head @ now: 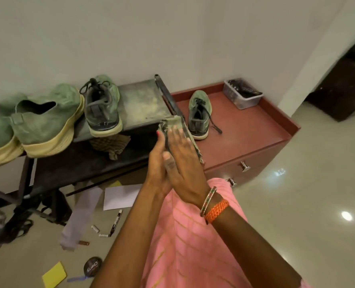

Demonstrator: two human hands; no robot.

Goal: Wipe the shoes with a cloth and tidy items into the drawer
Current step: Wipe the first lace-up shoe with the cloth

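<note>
I see both hands raised in front of me with a folded cloth (173, 129) sandwiched flat between the palms. My right hand (184, 163) lies on top with straight fingers pressing it; my left hand (159, 161) is mostly hidden behind the right, so I only make out its edge and a thumb tip with red polish, fingers apparently extended under the cloth. The cloth's frayed edge sticks out past the right hand's fingers.

One laced shoe (199, 115) stands on the red drawer cabinet (255, 129), near a small clear bin (242, 94) whose contents I cannot identify. Its mate (102, 104) sits on the dark rack (139, 100), heel overhanging, beside slip-on shoes (45, 119), one cut off by the frame's left edge. A checked rag (112, 144) hangs below. A marker (116, 222), papers and small bits litter the floor.
</note>
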